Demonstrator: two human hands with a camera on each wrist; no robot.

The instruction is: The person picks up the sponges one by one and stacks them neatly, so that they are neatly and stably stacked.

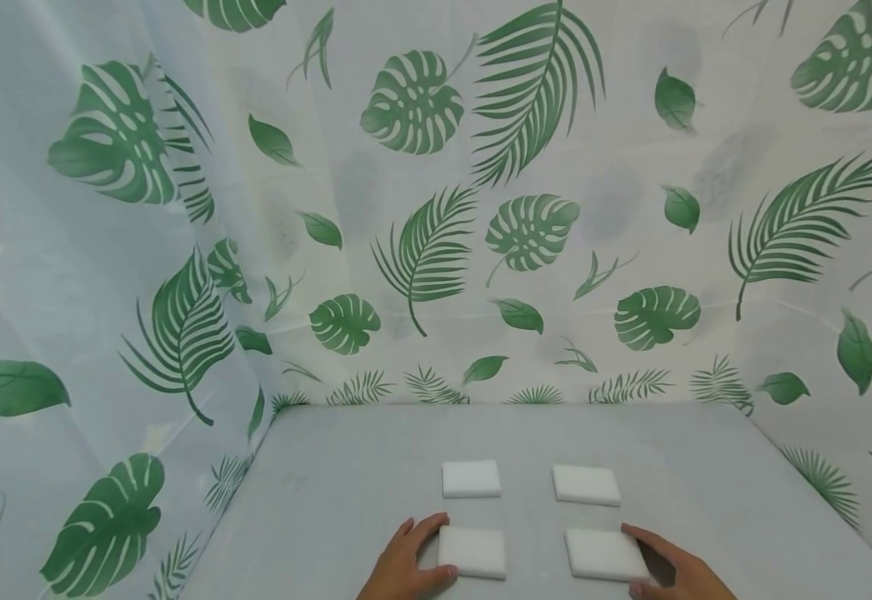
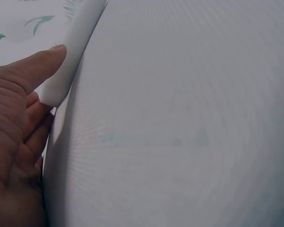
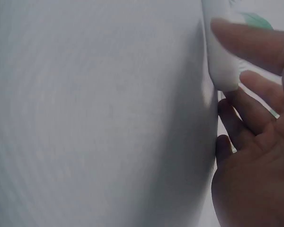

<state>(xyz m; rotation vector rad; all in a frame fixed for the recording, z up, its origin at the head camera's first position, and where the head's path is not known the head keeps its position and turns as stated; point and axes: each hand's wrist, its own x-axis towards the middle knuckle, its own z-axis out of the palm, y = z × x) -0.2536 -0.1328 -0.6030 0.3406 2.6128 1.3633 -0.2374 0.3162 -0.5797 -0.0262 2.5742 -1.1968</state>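
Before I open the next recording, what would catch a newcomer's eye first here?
Green leaves printed on the pale sheeting stand out first, behind and beside the gray tabletop in the head view. Next come four white blocks on it, two far, two near. The left hand grips the near left block, the right hand the near right block.

- On my feed, the left grip point(image 1: 398, 562) is a bare human hand, creases point(image 2: 7, 101) around the thumb point(image 2: 40, 68), its nail point(image 2: 59, 47) short
- I see the right grip point(image 1: 685, 571) bare too, with slim fingers point(image 3: 253, 111) and rounded tips point(image 3: 227, 112)
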